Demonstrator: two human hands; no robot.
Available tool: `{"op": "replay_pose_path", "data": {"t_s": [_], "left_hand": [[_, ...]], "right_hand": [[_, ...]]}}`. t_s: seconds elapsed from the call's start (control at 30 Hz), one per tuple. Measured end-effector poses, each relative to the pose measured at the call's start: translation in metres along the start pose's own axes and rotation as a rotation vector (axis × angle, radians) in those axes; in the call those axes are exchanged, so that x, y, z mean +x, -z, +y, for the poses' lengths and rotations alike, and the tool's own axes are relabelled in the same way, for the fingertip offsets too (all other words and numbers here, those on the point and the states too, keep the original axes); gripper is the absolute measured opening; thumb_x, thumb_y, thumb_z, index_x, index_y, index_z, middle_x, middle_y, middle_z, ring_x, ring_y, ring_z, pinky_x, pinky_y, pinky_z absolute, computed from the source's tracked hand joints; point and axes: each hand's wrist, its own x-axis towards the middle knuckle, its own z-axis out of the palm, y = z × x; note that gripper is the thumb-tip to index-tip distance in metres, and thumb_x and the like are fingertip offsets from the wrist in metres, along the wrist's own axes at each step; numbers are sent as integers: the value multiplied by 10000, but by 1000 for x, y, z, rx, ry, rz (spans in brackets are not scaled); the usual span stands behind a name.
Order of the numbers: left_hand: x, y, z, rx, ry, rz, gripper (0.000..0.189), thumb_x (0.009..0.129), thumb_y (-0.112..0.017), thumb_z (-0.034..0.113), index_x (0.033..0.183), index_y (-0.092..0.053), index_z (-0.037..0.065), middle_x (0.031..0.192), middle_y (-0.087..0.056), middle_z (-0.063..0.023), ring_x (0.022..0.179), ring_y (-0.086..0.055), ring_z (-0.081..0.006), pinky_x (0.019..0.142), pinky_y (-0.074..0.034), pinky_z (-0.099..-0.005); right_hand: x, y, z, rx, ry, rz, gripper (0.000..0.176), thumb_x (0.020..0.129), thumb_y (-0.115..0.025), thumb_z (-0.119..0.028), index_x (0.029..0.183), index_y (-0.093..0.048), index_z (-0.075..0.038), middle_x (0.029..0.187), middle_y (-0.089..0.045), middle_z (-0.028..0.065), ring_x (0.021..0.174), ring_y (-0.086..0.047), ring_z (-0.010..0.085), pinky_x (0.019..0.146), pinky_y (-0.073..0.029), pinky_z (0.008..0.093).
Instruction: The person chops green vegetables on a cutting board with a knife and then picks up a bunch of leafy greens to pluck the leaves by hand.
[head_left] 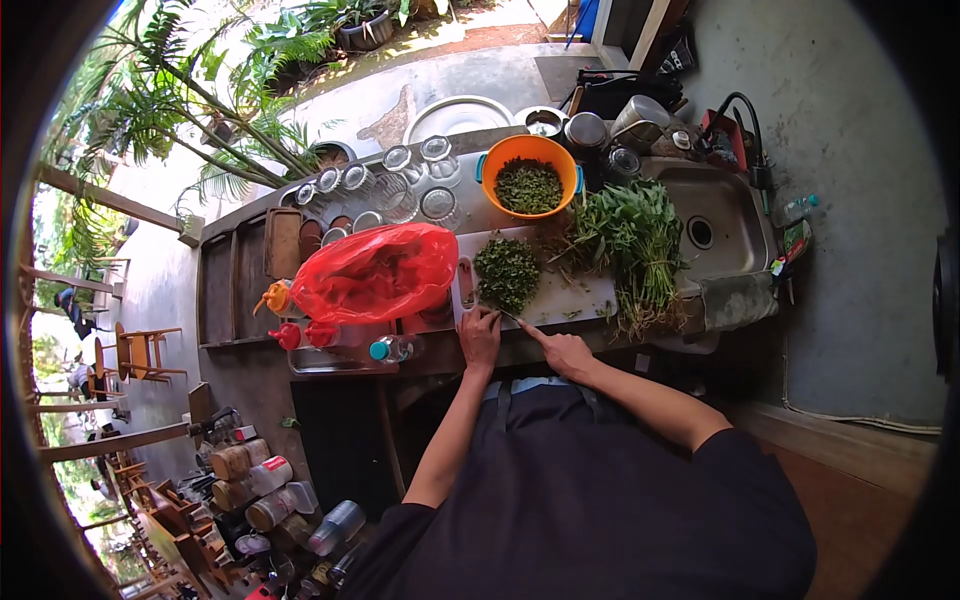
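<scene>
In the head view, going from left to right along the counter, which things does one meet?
red plastic bag → chopped greens → bunch of leafy stems → sink

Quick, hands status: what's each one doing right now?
Left hand: fingers curled at the chopped greens; grip cannot be told.
Right hand: closed on knife.

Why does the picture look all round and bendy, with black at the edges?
Head view: the fisheye lens curves the counter and blackens the corners; sun glares on the plants; the left hand and right hand are small but sharp.
</scene>
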Motion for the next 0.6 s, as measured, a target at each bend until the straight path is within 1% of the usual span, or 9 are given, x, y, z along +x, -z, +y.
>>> {"op": "replay_pose_path", "data": {"t_s": [0.07,0.17,0.3,0.37,0.4,0.5,0.6], "left_hand": [[0,1,0,-13,-11,-7,118,802,-753,132,916,-766,101,913,-661,-33,934,-594,-258,849,-460,-389],[0,1,1,6,4,-8,113,819,-743,162,916,-767,107,915,-669,-34,937,-596,-259,853,-451,-392],[0,-3,-2,27,40,9,122,835,-732,197,914,-766,111,917,-678,-35,939,-596,-263,852,-443,-399],[1,-2,-3,22,71,5,130,841,-728,213,914,-766,113,916,-682,-37,940,-594,-264,848,-439,-400],[1,-1,-3,23,74,7,130,841,-728,213,914,-766,113,916,-682,-37,940,-594,-264,848,-439,-400],[2,0,0,29,55,0,128,835,-732,205,914,-766,111,914,-678,-40,936,-593,-260,847,-439,-397],[0,0,-2,22,5,-9,128,829,-734,194,919,-767,110,910,-674,-44,936,-593,-259,846,-442,-398]], "right_hand": [[5,-1,-2,60,-31,-26,805,892,-419,-86,1573,-144,-416,790,-671,243,723,-674,424,712,-541,555],[10,-4,-2,41,-27,-20,815,888,-410,-83,1575,-125,-417,798,-672,247,727,-673,430,717,-543,553],[9,-5,4,35,7,12,826,887,-415,-82,1576,-108,-420,802,-674,247,728,-675,427,713,-547,548],[6,-5,7,-33,21,-7,816,912,-453,-97,1584,-97,-391,779,-674,213,677,-662,395,669,-538,519],[3,-1,8,-34,24,-9,816,912,-453,-97,1584,-97,-391,779,-674,213,677,-662,395,669,-538,519],[-5,7,12,-64,18,-38,793,931,-446,-98,1585,-102,-385,762,-667,207,673,-657,393,660,-532,522],[-5,14,13,-18,38,-9,772,943,-451,-112,1585,-113,-377,743,-657,204,667,-650,396,649,-527,523]]}}
